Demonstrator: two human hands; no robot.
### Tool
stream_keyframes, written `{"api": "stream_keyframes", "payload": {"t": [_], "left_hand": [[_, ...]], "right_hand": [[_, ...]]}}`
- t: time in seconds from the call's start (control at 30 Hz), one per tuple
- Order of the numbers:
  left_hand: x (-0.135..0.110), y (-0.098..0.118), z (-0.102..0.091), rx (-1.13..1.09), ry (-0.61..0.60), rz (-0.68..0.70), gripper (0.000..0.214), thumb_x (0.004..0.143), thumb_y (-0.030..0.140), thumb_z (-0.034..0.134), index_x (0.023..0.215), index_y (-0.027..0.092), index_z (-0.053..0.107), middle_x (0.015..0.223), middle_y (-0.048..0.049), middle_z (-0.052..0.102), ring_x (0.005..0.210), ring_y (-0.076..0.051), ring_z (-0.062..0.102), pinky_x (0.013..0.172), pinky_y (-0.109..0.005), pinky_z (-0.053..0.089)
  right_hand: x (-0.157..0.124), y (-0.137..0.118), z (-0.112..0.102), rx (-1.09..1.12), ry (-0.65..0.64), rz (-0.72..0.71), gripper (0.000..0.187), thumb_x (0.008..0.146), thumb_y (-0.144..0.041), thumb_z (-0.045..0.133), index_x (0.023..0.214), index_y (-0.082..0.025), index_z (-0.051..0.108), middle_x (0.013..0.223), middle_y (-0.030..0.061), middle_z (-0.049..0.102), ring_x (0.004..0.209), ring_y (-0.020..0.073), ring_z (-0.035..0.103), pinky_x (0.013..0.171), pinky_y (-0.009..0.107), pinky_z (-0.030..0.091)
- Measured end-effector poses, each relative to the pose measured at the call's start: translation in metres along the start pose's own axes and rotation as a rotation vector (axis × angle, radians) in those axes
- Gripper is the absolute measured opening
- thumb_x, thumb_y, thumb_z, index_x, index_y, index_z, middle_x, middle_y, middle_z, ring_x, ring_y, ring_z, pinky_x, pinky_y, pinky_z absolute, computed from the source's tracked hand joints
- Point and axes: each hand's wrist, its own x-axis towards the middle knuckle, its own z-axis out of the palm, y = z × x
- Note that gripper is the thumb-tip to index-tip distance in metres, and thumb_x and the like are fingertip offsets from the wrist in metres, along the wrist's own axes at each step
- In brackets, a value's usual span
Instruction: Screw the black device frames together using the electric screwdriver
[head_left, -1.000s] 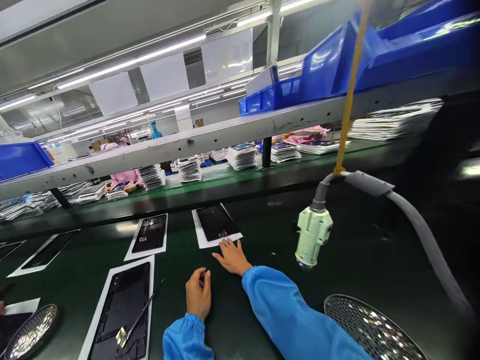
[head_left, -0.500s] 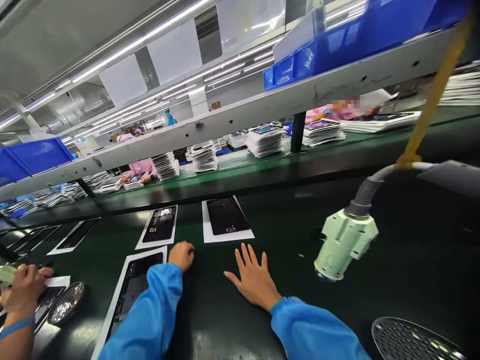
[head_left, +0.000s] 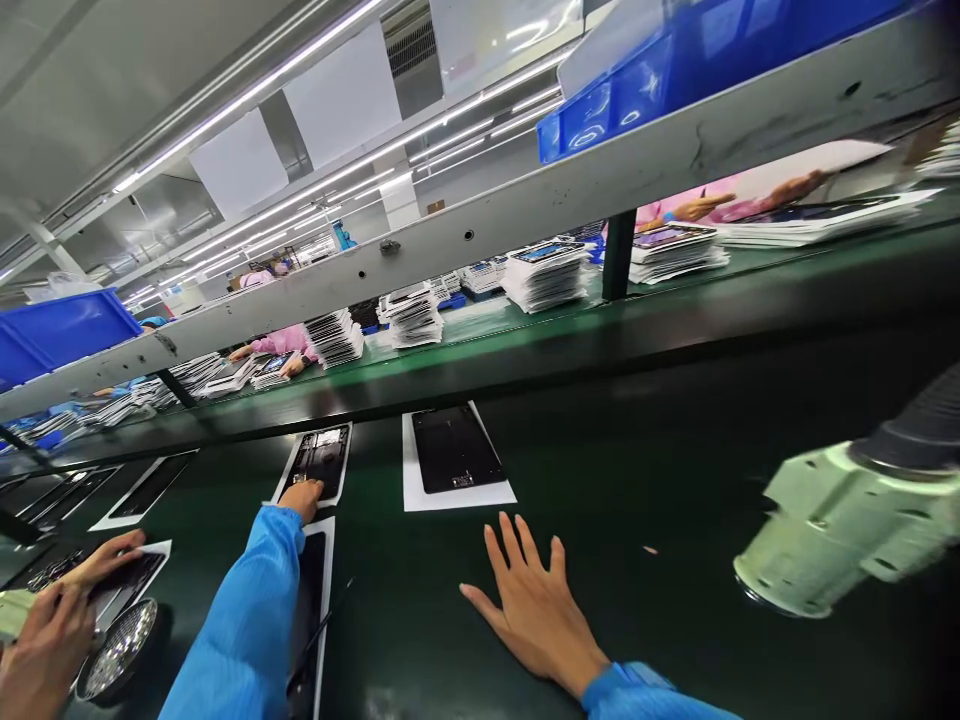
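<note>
My left hand [head_left: 304,498] reaches forward with curled fingers at the near edge of a white sheet [head_left: 277,493]. On that sheet lies a black device housing [head_left: 322,458] with parts inside it; my fingertips are partly hidden. My right hand [head_left: 536,605] rests palm down on the dark green bench, fingers spread, holding nothing. Just beyond it, a second black housing [head_left: 454,450] lies on its own white sheet [head_left: 420,498]. A larger dark panel on paper [head_left: 322,580] is partly covered by my left sleeve, with a thin dark stick [head_left: 330,630] across it.
A pale green fitting [head_left: 832,530] on a ribbed grey hose hangs at right. At left, a co-worker's hands [head_left: 56,625] are near a round shiny lamp [head_left: 120,650]. A rail [head_left: 450,240] carries blue bins [head_left: 67,330]; paper stacks [head_left: 544,280] stand beyond.
My left hand has moved forward and left to the sheet with the black housing. My right hand stays spread on the bench. The view has shifted, and the green fitting appears larger and farther right.
</note>
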Motion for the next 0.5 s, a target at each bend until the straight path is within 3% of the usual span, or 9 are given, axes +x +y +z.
{"api": "stream_keyframes", "payload": {"t": [0.13,0.33,0.43,0.5], "left_hand": [[-0.011,0.028,-0.006,-0.013,0.191,0.089,0.027,0.08,0.004,0.053,0.103,0.013,0.064,0.108,-0.0125,0.062,0.107,-0.023,0.057,0.091,-0.031,0.047],[-0.047,0.106,-0.02,-0.028,0.545,0.233,0.034,0.083,0.009,0.048,0.112,0.015,0.063,0.105,-0.0113,0.062,0.102,-0.022,0.058,0.088,-0.032,0.051],[-0.073,0.142,-0.034,-0.072,0.746,0.347,0.032,0.084,0.007,0.045,0.109,0.012,0.063,0.099,-0.0126,0.062,0.093,-0.021,0.059,0.085,-0.033,0.052],[-0.091,0.16,-0.045,-0.14,0.99,0.484,0.028,0.086,0.008,0.044,0.106,0.013,0.063,0.092,-0.0105,0.063,0.086,-0.019,0.06,0.081,-0.032,0.053]], "right_hand": [[0.0,0.0,0.001,-0.017,0.04,-0.013,0.083,0.092,-0.065,0.033,0.15,-0.007,0.025,0.155,0.0197,0.007,0.145,0.0385,0.004,0.112,0.068,0.003],[0.009,-0.005,0.001,0.037,0.162,-0.011,0.073,0.094,-0.055,0.042,0.145,-0.004,0.037,0.153,0.0229,0.02,0.144,0.0395,0.013,0.111,0.069,0.007],[0.01,-0.005,0.003,0.24,0.345,-0.008,0.053,0.097,-0.038,0.038,0.138,-0.005,0.048,0.151,0.0217,0.028,0.142,0.0338,0.026,0.113,0.063,0.019],[0.0,0.004,0.002,0.46,0.571,-0.024,0.045,0.095,-0.025,0.034,0.129,-0.005,0.056,0.145,0.022,0.037,0.136,0.0274,0.039,0.111,0.05,0.036]]}}
